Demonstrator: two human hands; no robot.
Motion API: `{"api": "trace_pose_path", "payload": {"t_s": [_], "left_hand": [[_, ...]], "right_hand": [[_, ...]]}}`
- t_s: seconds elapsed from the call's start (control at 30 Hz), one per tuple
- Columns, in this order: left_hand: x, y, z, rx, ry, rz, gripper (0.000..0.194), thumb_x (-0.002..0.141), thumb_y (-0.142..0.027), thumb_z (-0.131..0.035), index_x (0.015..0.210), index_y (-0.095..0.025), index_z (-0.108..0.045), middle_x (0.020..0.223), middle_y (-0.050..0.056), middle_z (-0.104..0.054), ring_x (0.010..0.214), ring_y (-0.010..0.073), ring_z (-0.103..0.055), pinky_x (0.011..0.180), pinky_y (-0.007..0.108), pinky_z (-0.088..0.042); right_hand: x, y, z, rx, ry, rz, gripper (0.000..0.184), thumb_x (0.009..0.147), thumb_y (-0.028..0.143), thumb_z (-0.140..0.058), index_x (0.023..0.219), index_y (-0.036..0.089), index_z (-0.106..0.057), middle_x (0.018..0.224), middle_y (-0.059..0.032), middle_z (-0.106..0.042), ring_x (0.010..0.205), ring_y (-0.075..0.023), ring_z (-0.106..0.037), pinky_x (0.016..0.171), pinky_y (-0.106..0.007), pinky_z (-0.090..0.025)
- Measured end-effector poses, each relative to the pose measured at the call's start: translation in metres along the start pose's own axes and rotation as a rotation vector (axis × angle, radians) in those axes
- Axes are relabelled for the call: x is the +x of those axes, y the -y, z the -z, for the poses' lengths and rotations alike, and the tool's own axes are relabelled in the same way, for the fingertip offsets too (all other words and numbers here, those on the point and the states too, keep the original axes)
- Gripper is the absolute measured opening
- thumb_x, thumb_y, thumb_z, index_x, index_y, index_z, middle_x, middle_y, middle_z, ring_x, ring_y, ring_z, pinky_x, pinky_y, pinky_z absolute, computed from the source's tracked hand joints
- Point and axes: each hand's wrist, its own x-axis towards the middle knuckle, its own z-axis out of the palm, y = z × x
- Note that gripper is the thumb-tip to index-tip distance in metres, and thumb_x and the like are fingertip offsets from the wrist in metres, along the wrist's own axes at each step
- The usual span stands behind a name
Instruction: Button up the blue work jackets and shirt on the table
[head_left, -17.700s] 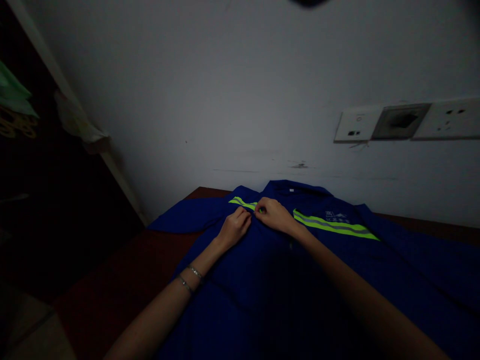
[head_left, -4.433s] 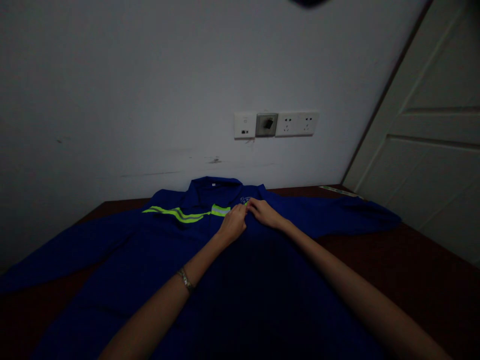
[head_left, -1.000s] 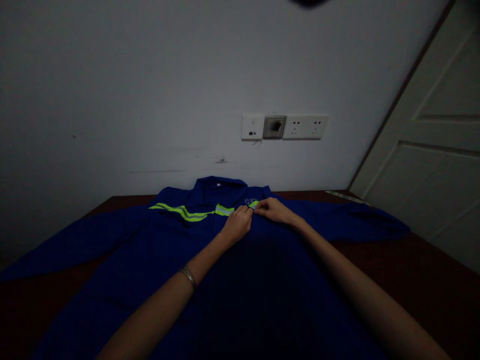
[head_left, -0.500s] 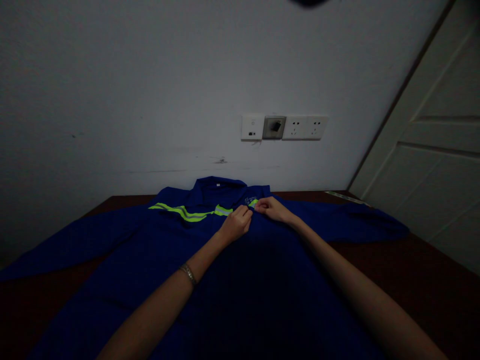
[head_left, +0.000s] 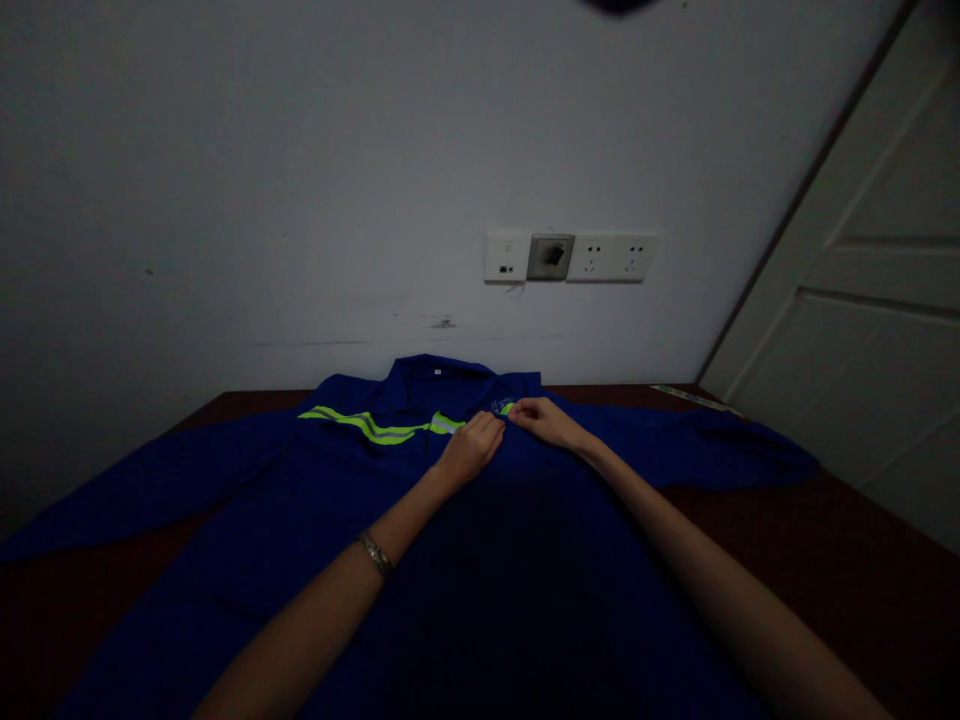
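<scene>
A blue work jacket (head_left: pixel 322 500) lies spread out with its collar toward the wall and both sleeves stretched sideways. A yellow-green reflective stripe (head_left: pixel 367 428) crosses its chest. My left hand (head_left: pixel 471 446) is closed on the chest fabric beside the stripe, fingers bent together. Just to its right, my right hand (head_left: pixel 546 418) pinches the jacket near a small pale printed mark (head_left: pixel 501 406). The fingertips of the two hands are close together, and the bit of cloth between them is too dark and small to make out. A bracelet (head_left: pixel 375 553) circles my left wrist.
The jacket rests on a dark reddish-brown table (head_left: pixel 810 540) that meets a pale wall (head_left: pixel 300 200). Wall sockets and switches (head_left: pixel 574 258) sit above the jacket. A panelled door (head_left: pixel 885 300) stands at the right, and a thin printed strip (head_left: pixel 694 398) lies at the table's back edge.
Both hands stay at nearly the same place on the jacket's chest. The fingers of my left hand have shifted slightly; the view has moved a little.
</scene>
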Motion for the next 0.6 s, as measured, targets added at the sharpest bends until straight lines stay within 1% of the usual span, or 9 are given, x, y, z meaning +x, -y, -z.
{"api": "trace_pose_path", "payload": {"t_s": [0.1, 0.2, 0.4, 0.6], "left_hand": [[-0.001, 0.000, 0.001, -0.018, -0.005, -0.013, 0.021, 0.091, -0.017, -0.033, 0.088, -0.013, -0.054, 0.085, 0.008, -0.057, 0.084, 0.0177, -0.053, 0.076, 0.033, -0.047], [-0.001, -0.002, 0.003, -0.022, 0.001, -0.028, 0.022, 0.090, -0.017, -0.033, 0.089, -0.012, -0.054, 0.086, 0.009, -0.057, 0.085, 0.0179, -0.053, 0.077, 0.032, -0.047], [-0.001, -0.003, 0.006, -0.089, -0.047, -0.016, 0.022, 0.091, -0.017, -0.035, 0.088, -0.012, -0.056, 0.085, 0.008, -0.059, 0.084, 0.0171, -0.054, 0.078, 0.032, -0.047], [-0.002, 0.000, 0.000, -0.194, -0.072, 0.070, 0.015, 0.087, -0.021, -0.045, 0.088, -0.013, -0.057, 0.084, 0.007, -0.060, 0.083, 0.0172, -0.056, 0.077, 0.031, -0.047]], "right_hand": [[-0.003, 0.004, 0.008, 0.048, 0.092, -0.067, 0.022, 0.076, 0.033, -0.055, 0.078, 0.012, -0.063, 0.071, -0.0023, -0.062, 0.064, -0.0132, -0.054, 0.062, -0.026, -0.042], [-0.005, 0.007, 0.012, 0.060, 0.163, -0.065, 0.024, 0.077, 0.035, -0.054, 0.076, 0.012, -0.064, 0.069, -0.0016, -0.061, 0.061, -0.0122, -0.052, 0.060, -0.026, -0.041], [-0.006, 0.004, 0.012, 0.038, 0.193, 0.000, 0.025, 0.080, 0.034, -0.051, 0.076, 0.012, -0.062, 0.068, -0.0002, -0.059, 0.060, -0.0108, -0.049, 0.059, -0.025, -0.039], [-0.004, 0.000, 0.014, -0.018, 0.219, 0.018, 0.027, 0.079, 0.035, -0.051, 0.080, 0.011, -0.063, 0.067, -0.0002, -0.057, 0.058, -0.0105, -0.047, 0.057, -0.024, -0.036]]}}
